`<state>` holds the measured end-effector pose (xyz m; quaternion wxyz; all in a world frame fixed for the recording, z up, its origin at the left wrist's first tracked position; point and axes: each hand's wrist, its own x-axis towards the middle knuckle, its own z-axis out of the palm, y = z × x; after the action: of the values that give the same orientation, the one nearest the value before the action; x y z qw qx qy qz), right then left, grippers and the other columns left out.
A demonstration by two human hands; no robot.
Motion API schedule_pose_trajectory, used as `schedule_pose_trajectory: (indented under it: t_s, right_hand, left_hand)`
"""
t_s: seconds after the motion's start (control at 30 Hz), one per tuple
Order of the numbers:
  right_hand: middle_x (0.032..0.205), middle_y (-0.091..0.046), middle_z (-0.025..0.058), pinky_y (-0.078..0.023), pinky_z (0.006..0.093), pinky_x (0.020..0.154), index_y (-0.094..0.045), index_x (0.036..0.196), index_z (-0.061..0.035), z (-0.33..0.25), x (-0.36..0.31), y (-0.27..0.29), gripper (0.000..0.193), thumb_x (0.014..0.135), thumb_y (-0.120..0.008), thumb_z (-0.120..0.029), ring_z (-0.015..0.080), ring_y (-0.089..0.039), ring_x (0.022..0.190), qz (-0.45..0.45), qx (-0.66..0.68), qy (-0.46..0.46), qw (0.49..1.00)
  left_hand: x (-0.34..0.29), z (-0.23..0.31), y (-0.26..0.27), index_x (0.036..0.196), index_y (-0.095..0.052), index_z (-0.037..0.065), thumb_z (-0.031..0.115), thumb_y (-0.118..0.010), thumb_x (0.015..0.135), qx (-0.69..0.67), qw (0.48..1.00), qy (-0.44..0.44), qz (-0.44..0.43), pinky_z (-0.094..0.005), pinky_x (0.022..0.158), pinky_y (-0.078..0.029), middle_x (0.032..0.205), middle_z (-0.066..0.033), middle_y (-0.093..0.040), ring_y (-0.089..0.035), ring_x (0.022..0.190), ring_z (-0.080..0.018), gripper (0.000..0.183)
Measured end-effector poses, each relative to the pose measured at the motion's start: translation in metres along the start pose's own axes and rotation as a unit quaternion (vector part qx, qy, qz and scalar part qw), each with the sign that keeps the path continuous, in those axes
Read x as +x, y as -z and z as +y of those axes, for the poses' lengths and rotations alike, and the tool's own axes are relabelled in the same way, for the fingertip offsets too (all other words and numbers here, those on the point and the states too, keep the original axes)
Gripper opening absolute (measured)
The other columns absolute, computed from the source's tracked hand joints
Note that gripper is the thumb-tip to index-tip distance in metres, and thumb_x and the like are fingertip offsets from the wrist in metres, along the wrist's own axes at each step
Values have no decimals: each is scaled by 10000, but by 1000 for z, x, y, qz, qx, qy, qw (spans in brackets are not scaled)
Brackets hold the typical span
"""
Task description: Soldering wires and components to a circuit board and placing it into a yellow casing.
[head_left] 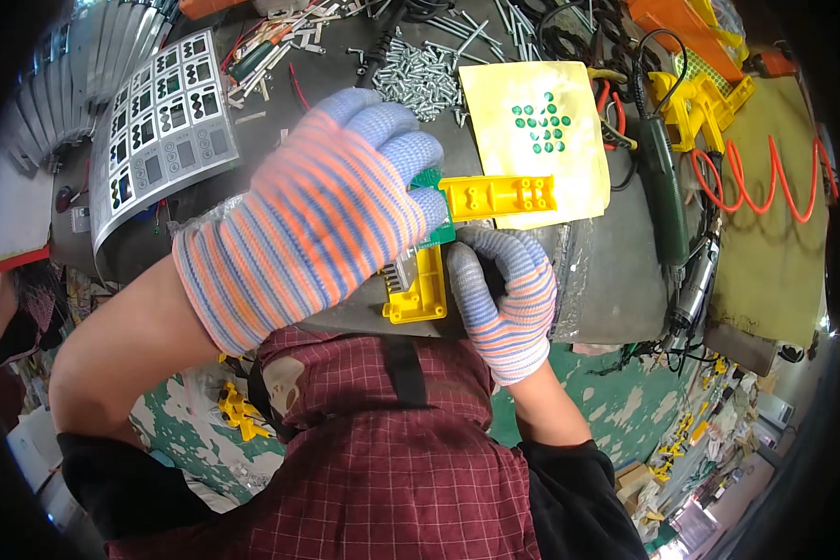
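Observation:
My left hand (317, 201), in a striped orange and blue knit glove, is closed over a green circuit board (436, 231), its fingertips on the board. Much of the board lies hidden under those fingers. Beneath it is a yellow plastic housing: one arm (499, 195) with moulded ribs and holes points right, and another part (420, 303) extends toward me. Close to the board's lower right edge, my right hand (509, 294), gloved alike, has thumb and forefinger bent together; what they pinch, if anything, cannot be made out.
Yellow paper (583, 168) with green round pieces lies beyond the housing, near a pile of screws (415, 79). A dark green corded tool (661, 187) and a coiled red hose (779, 187) are to the right. A printed silver sheet (173, 131) curves up at left.

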<state>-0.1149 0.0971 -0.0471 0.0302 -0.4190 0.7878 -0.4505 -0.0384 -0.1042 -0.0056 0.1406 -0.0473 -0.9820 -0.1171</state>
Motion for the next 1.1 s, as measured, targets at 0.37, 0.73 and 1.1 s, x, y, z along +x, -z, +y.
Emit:
schedule_pose_trajectory:
  t_s: [0.37,0.73,1.1]
  right_hand:
    - [769,-664,171,-503,426,691,-678,853,-14,-4,8,1,112,834,-709,-121,365,-636,725,-59,81,-145,984]
    - [770,-650,145,-496,419,666,-668,855,-22,-1,7,6,96,831,-712,-104,334,-624,709,-49,-35,7,998]
    - [1124,-631,122,-495,423,872,-615,1207,-91,-55,27,15,473,758,-748,-160,310,-610,979,-201,-102,156,962]
  left_hand:
    - [9,-4,3,939,-713,30,151,-736,748,12,996,-79,-33,-432,986,-485,1092,-125,-677,-626,1096,-305,227]
    - [-10,-9,19,969,-665,20,108,-715,796,-161,987,13,14,-422,931,-492,1056,-127,-668,-629,1050,-312,201]
    - [-52,-20,14,1057,-671,34,122,-598,910,-18,979,202,-6,-441,875,-511,1003,-157,-669,-649,963,-352,187]
